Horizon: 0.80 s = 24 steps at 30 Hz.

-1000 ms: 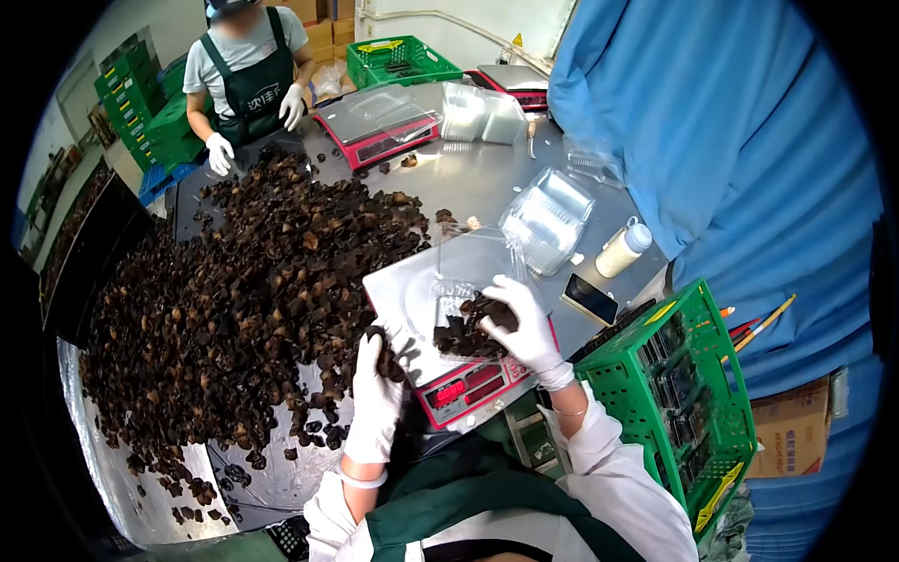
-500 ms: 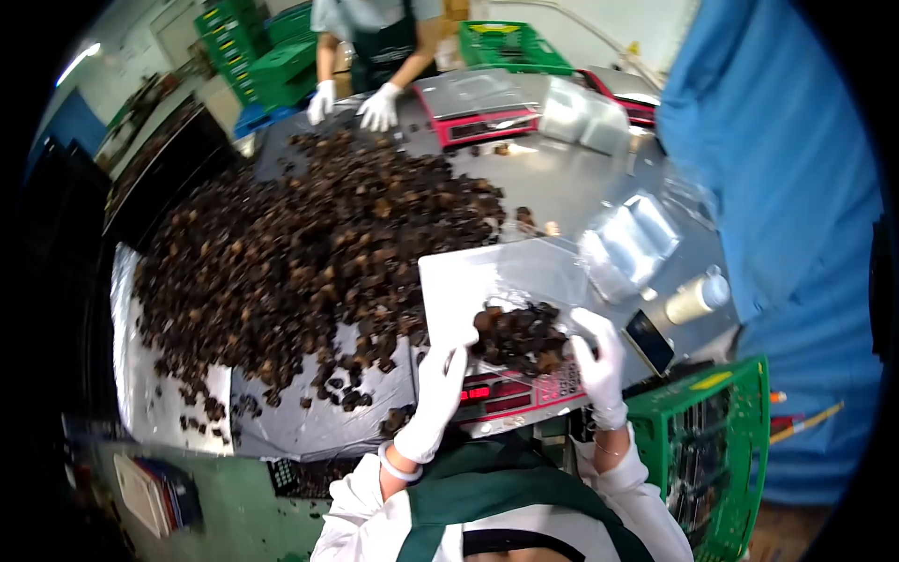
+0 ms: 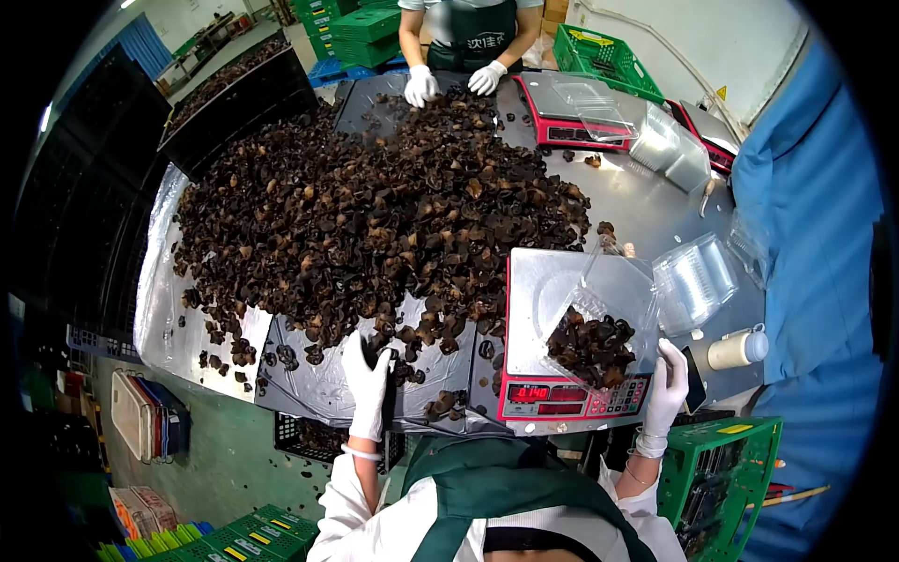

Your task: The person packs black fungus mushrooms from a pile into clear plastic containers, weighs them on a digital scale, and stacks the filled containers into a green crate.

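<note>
My left hand (image 3: 367, 382), in a white glove, is at the near edge of a big pile of dark brown fungus pieces (image 3: 375, 215), its thumb and fingers apart around a few dark pieces. Right of it, a red scale (image 3: 524, 290) with a metal plate shows 0.140 on its red display. On the plate lies a clear plastic box (image 3: 573, 304) holding dark fungus (image 3: 592, 347), its lid raised. My right hand (image 3: 667, 389), also gloved, is beside the scale's right edge, fingers upright and slightly curled, touching no fungus.
Across the table a person (image 3: 468, 37) has gloved hands at the pile. Another scale (image 3: 576, 117) and stacked clear boxes (image 3: 693, 281) stand on the right side, near a bottle (image 3: 738, 349) and a phone (image 3: 694, 379). A green crate (image 3: 726, 487) is at lower right.
The view has swung left. My left hand has moved from the scale to the pile's edge; my right hand has left the box. The box holds more fungus than at first.
</note>
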Motion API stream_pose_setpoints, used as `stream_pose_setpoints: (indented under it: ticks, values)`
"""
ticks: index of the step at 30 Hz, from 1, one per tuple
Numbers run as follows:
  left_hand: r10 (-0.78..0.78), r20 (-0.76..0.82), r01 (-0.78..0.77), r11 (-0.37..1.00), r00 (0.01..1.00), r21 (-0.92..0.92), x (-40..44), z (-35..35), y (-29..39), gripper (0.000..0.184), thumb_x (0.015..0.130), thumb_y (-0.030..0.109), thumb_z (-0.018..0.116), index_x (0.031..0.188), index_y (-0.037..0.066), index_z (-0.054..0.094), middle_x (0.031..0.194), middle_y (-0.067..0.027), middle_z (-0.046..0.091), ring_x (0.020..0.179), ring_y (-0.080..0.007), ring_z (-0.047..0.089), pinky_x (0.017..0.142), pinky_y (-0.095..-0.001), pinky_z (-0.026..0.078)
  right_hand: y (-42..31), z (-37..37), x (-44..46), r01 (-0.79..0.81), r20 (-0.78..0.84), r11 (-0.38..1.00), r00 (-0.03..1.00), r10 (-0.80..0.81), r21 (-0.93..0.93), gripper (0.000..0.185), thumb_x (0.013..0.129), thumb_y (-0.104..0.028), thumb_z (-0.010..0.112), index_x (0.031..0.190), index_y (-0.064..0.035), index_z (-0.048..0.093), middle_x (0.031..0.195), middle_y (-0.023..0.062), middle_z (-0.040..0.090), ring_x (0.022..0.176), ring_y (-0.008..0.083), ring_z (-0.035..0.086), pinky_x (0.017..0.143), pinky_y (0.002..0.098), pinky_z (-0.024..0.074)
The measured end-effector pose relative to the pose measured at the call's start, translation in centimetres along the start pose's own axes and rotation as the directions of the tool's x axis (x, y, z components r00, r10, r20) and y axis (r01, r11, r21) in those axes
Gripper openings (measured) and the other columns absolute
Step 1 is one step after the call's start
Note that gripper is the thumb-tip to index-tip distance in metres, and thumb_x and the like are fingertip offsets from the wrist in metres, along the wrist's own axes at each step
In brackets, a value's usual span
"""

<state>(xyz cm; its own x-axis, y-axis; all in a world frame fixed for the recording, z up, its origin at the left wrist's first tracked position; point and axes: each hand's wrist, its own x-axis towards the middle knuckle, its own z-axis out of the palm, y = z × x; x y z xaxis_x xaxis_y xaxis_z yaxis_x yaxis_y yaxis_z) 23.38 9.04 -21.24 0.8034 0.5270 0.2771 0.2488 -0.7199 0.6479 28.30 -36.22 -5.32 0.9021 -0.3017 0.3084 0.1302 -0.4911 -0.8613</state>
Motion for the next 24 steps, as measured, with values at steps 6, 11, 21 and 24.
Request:
stream_pose_setpoints:
  ticks: [6,11,21,24]
  values:
    - [0.262,0.173,-0.256,0.965,0.949,-0.058,2.6,1.3,0.9,0.056,0.073,0.027,0.076,0.123,0.008,0.059,0.127,-0.0183,0.055,0.115,-0.0350,0.052,0.099,-0.0435,0.040,-1.8,0.8,-1.3,0.041,0.028,0.984,0.999,-0.036,-0.176,0.025,0.090,0.001,0.049,0.112,0.0038,0.059,0.116,0.0108,0.059,0.108,0.0205,0.056,0.097,0.0321,0.0418]
    - [0.328,0.257,-0.319,0.945,0.909,-0.076,1.7,1.0,2.5,0.073,0.066,0.039,0.080,0.128,0.009,0.055,0.132,-0.0179,0.050,0.119,-0.0370,0.047,0.100,-0.0474,0.038,-3.0,1.5,-2.6,-0.007,-0.048,0.983,0.999,-0.002,-0.185,0.022,0.087,0.002,0.052,0.106,0.0035,0.063,0.112,0.0140,0.062,0.107,0.0254,0.058,0.097,0.0355,0.0427]
    - [0.440,0.297,-0.403,0.898,0.848,-0.180,1.9,1.8,1.7,0.029,0.075,0.006,0.070,0.103,0.003,0.061,0.122,-0.0166,0.057,0.110,-0.0345,0.056,0.092,-0.0394,0.046,-5.8,3.0,-3.9,0.076,-0.062,0.982,0.994,-0.088,-0.172,0.020,0.087,0.001,0.055,0.105,0.0021,0.063,0.108,0.0131,0.064,0.102,0.0238,0.060,0.092,0.0330,0.0451]
    - [0.485,0.369,-0.452,0.874,0.793,-0.179,1.8,0.8,2.7,0.031,0.075,0.004,0.070,0.104,0.003,0.060,0.120,-0.0164,0.057,0.109,-0.0347,0.056,0.092,-0.0391,0.047,-5.5,2.2,-4.9,0.042,-0.079,0.979,0.995,-0.059,-0.200,0.020,0.087,0.001,0.055,0.105,0.0022,0.063,0.107,0.0125,0.064,0.101,0.0226,0.060,0.090,0.0314,0.0461]
